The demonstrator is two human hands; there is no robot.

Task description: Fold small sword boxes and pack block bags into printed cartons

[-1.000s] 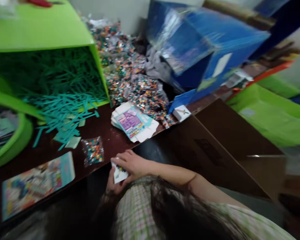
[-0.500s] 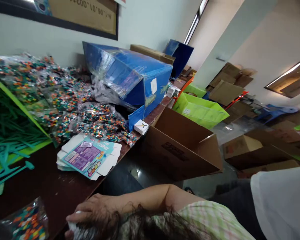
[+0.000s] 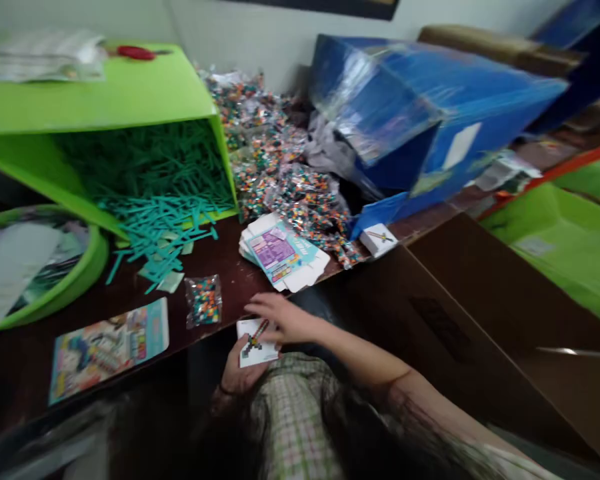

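White card [image 3: 261,354] with a pixel-style sword print lies in our left hand [image 3: 241,373], over our lap by the surface [image 3: 233,280] edge, fingers pinching it. Our right hand [image 3: 286,320] reaches over its upper right part, fingers loosely spread; contact unclear. We can't read the lettering on the illustrated teal pack [image 3: 111,347], the flat boxes' [image 3: 280,253] purple panel, or the carton's [image 3: 390,320] dark print. Small white box [image 3: 379,240] bears a similar sword.

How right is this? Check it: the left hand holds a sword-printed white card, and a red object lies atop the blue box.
Wrong on one point: the head view shows the red object atop the green bin. The left hand does hold the sword-printed white card.
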